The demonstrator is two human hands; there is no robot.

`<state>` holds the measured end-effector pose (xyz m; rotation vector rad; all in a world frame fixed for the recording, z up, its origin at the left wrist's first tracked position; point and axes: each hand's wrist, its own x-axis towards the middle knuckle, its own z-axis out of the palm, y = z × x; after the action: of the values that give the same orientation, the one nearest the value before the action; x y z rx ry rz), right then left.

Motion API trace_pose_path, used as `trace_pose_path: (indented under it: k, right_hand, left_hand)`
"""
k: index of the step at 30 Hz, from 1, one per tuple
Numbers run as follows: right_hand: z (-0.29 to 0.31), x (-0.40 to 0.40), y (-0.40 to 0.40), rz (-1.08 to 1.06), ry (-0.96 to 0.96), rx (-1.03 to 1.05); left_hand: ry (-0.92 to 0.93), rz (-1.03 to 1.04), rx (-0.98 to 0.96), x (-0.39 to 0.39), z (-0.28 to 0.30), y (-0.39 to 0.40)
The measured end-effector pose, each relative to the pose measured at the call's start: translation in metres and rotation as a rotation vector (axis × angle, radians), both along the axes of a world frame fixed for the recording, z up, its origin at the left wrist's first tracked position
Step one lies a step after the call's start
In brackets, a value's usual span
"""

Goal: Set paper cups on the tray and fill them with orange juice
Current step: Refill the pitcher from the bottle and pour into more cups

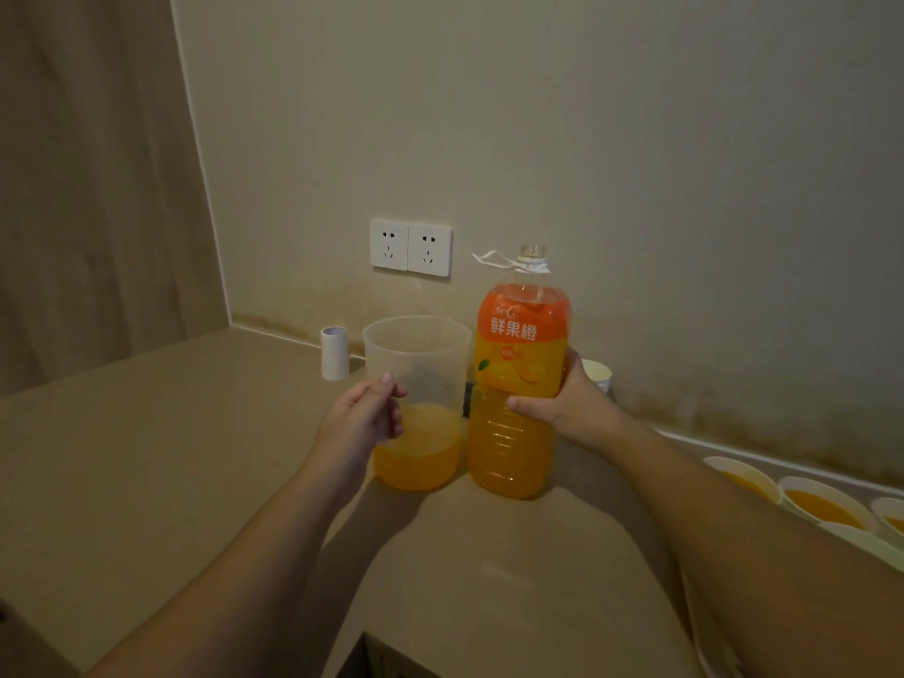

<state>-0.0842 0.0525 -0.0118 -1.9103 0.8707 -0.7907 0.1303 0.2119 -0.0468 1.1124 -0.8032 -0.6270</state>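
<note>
Filled paper cups [822,506] behind right forearm [734,511].

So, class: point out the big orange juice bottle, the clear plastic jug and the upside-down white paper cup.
Orange juice bottle [526,330]: head view, label.
Clear plastic jug [430,354]: head view, empty upper wall.
Upside-down white paper cup [334,357]: head view, side.

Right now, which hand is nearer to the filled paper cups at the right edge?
The right hand, which grips the juice bottle on the cups' side. The left hand holds the plastic jug, beyond the bottle.
</note>
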Motion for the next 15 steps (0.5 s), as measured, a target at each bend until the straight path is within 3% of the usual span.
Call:
trace_pose_path:
  k: [5,9,15]
  right_hand:
    - [-0.003,-0.001,0.007,-0.021,-0.026,0.018]
    - [0.001,-0.005,0.023,-0.091,-0.041,0.006]
    - [0.028,-0.016,0.064,-0.294,-0.035,-0.427]
  left_hand:
    - [-0.115,0.026,0.102,-0.005,0.011,0.011]
    - [-0.315,0.157,0.231,-0.003,0.018,0.018]
    - [-0.428,0.233,0.242,-0.015,0.026,0.032]
